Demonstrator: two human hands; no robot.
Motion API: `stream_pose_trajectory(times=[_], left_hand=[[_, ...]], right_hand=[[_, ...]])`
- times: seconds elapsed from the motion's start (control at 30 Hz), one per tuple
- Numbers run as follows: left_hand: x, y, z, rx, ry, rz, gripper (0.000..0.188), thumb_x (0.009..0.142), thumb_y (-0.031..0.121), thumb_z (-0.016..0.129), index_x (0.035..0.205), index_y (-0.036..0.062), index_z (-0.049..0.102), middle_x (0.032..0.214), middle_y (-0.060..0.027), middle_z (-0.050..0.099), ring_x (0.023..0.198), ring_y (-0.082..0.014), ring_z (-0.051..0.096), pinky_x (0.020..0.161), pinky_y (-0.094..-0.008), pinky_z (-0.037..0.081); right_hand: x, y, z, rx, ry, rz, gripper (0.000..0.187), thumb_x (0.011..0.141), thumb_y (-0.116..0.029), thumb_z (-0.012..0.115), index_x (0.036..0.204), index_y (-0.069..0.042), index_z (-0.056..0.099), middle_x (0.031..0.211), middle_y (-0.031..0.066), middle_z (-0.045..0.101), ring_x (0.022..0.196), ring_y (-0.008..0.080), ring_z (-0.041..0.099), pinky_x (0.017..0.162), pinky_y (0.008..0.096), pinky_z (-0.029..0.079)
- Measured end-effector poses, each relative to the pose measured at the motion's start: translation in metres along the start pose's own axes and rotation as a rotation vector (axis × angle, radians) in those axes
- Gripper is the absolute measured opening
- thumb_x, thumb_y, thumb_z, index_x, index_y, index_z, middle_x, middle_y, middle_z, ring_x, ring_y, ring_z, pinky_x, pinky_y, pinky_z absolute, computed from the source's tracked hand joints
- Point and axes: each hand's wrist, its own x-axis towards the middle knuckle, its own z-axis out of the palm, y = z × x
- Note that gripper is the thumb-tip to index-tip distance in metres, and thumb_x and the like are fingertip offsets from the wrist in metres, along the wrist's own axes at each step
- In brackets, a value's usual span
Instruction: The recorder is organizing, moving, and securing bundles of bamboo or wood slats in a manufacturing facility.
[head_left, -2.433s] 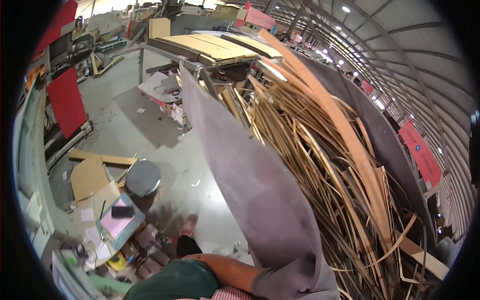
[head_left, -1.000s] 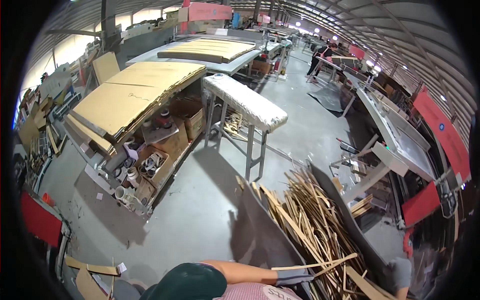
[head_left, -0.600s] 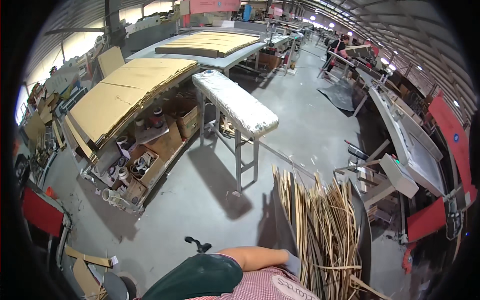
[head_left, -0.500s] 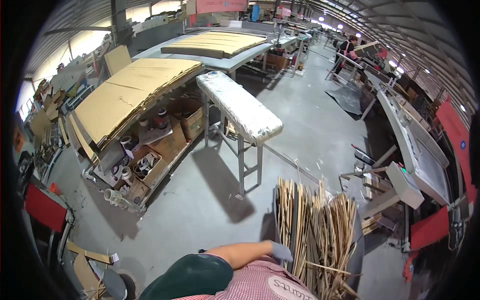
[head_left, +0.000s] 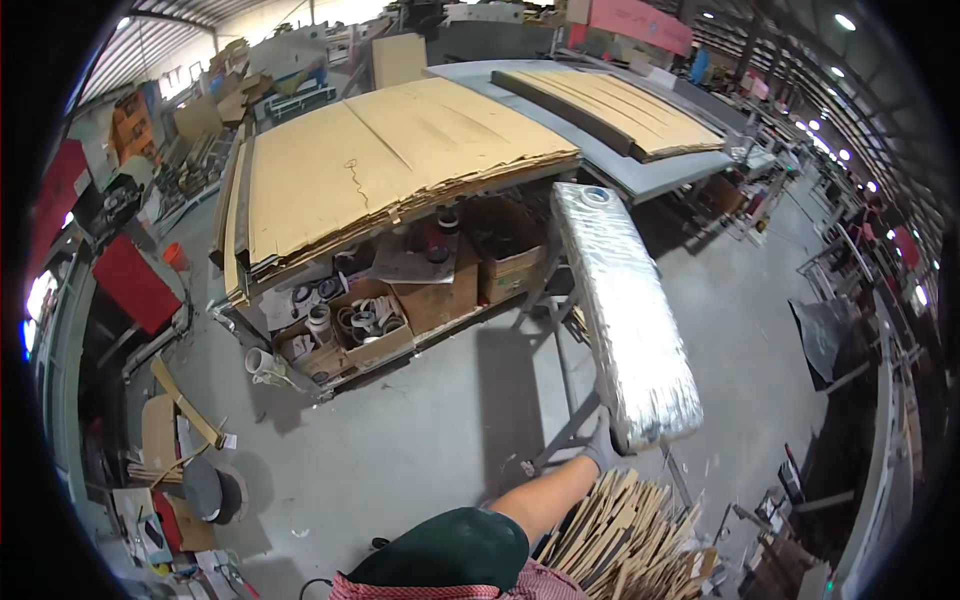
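My left hand [head_left: 602, 444], in a grey glove, reaches forward from a dark green sleeve. It grips the near end of a long, narrow stand [head_left: 640, 330], just below its top by a leg. Part of the fingers is hidden there. The stand's padded top is wrapped in shiny silver foil, and a roll of tape [head_left: 597, 196] lies at its far end. Metal legs [head_left: 562, 440] hold it up. Below my left hand is a dense bundle of thin wooden strips [head_left: 625, 535]. My right hand is out of sight.
To the left, a table carries stacked tan sheets [head_left: 400, 150]; open cardboard boxes [head_left: 440, 300] with tape rolls sit on its lower shelf. Behind it, more sheets [head_left: 620, 115] lie on a grey table [head_left: 660, 180]. Scrap boards [head_left: 158, 430] are at lower left, a black sheet [head_left: 822, 335] at right.
My view has turned left and come closer to the foil-covered stand. My left hand has moved from above the wooden strips to the stand's near end and taken hold there.
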Motion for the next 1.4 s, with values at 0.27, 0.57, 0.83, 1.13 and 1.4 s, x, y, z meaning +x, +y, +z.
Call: stream_pose_trajectory(times=[0.27,0.57,0.83,1.13,1.4], left_hand=[[-0.104,0.101,-0.047,0.201,-0.276,0.225,0.056,0.096,0.048,0.032,0.132,0.0069,0.043,0.132,-0.0084,0.048,0.118,-0.0204,0.049,0.101,-0.0384,0.041],[-0.264,0.303,-0.179,0.163,1.003,1.047,0.04,0.089,0.05,0.048,0.065,0.0182,0.045,0.054,0.0004,0.039,0.047,-0.0139,0.039,0.04,-0.0358,0.033],[-0.42,0.326,-0.314,0.223,1.228,0.987,0.034,0.087,0.045,0.053,0.068,0.0164,0.054,0.058,0.0039,0.046,0.048,-0.0104,0.042,0.045,-0.0269,0.035],[-0.205,0.305,-0.119,1.232,2.088,1.048,0.064,0.083,0.02,0.054,0.136,-0.008,0.032,0.144,-0.0258,0.029,0.135,-0.0381,0.025,0.112,-0.0404,0.017],[0.038,0.372,0.186,2.013,0.635,1.488,0.033,0.073,0.007,0.055,0.104,-0.0001,0.058,0.105,-0.0195,0.056,0.105,-0.0375,0.049,0.095,-0.0466,0.036]], right_hand=[[0.166,-0.122,-0.067,0.196,-0.079,-0.113,0.041,0.089,-0.025,0.061,0.122,-0.002,0.053,0.107,0.0115,0.061,0.092,0.0187,0.057,0.08,0.029,0.047],[0.312,-0.258,-0.101,-0.359,-0.232,-0.196,0.047,0.086,-0.037,0.058,0.117,-0.001,0.058,0.111,0.0143,0.063,0.102,0.023,0.058,0.089,0.0321,0.044],[0.34,-0.451,-0.169,-0.377,-0.256,-0.218,0.021,0.074,-0.025,0.064,0.084,-0.007,0.068,0.082,0.0087,0.067,0.072,0.0268,0.063,0.066,0.0371,0.049],[0.444,-0.699,-0.179,-0.713,-0.442,-0.58,0.036,0.083,-0.03,0.06,0.102,0.001,0.062,0.095,0.0163,0.067,0.088,0.0282,0.063,0.081,0.0352,0.049],[0.558,-0.862,-0.185,-0.622,-0.436,-0.844,0.029,0.084,-0.026,0.06,0.098,-0.001,0.062,0.091,0.0136,0.067,0.081,0.0244,0.064,0.074,0.0347,0.05]])
